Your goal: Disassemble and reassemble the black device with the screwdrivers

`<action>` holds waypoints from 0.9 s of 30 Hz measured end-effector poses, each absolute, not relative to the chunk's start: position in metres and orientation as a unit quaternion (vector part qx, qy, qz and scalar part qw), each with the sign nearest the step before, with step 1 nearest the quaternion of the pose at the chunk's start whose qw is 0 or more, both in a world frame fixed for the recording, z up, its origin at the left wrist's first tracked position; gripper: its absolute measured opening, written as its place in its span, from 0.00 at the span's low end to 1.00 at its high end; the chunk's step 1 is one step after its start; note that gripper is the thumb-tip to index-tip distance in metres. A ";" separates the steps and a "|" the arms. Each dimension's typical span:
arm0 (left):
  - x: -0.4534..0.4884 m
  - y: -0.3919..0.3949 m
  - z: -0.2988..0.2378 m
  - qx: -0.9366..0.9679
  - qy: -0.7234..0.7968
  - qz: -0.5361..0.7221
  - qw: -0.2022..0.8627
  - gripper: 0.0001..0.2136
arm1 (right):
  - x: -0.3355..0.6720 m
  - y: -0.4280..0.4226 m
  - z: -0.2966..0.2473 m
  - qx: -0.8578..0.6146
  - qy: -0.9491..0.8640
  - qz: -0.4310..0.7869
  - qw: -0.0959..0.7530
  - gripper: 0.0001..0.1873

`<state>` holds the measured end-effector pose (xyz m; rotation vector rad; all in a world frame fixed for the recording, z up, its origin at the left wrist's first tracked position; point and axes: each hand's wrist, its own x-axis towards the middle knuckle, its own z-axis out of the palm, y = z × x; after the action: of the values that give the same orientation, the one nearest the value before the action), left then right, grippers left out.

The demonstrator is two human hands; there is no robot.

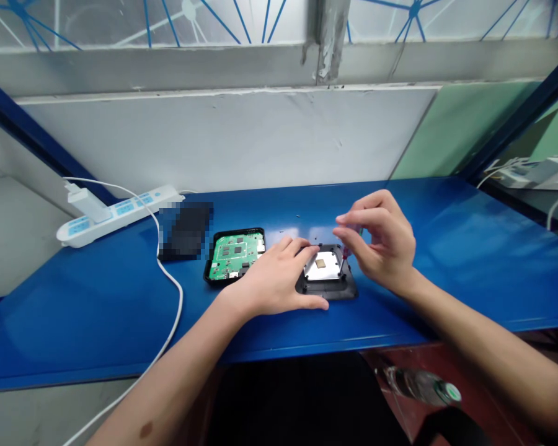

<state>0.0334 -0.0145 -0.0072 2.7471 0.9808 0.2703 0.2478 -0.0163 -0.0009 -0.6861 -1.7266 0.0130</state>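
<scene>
A black plastic cover [348, 290] lies flat on the blue table, with a silvery metal plate [331, 268] in it and a small tan pad [320, 264] on the plate. My left hand [279, 275] rests over the cover's left side, fingers stretched and thumb spread along the front edge. Pinched between the fingertips of my right hand [381, 241] is a small screwdriver [346, 253], its tip down at the plate's right corner. Left of these sits a black case [208, 272] holding a green circuit board [227, 248], partly behind my left hand.
Small dark screws [298, 216] lie behind the cover. A black, pixelated object [186, 232] is left of the case. Further left is a white power strip [116, 214] with a plugged-in charger [88, 204]; a white cable [179, 297] crosses the table. A bottle [418, 384] is below the edge.
</scene>
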 end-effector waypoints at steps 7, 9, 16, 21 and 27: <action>0.033 -0.014 -0.008 0.933 0.327 0.101 0.106 0.43 | 0.243 -0.024 -0.004 -0.313 -0.724 0.119 0.603 0.14; 0.033 -0.014 -0.008 0.933 0.328 0.100 0.107 0.43 | 0.245 -0.023 -0.003 -0.292 -0.729 0.123 0.607 0.15; 0.034 -0.014 -0.007 0.931 0.333 0.096 0.114 0.42 | 0.248 -0.017 0.001 -0.295 -0.753 0.014 0.588 0.05; 0.033 -0.014 -0.007 0.931 0.334 0.092 0.111 0.43 | 0.245 -0.020 0.001 -0.319 -0.744 0.024 0.586 0.08; 0.034 -0.015 -0.006 0.932 0.331 0.094 0.109 0.42 | 0.245 -0.024 -0.002 -0.304 -0.718 0.133 0.611 0.13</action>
<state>0.0335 -0.0148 -0.0061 2.7415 0.9741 0.2763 0.2450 -0.0238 -0.0023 -0.7022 -1.6581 0.3073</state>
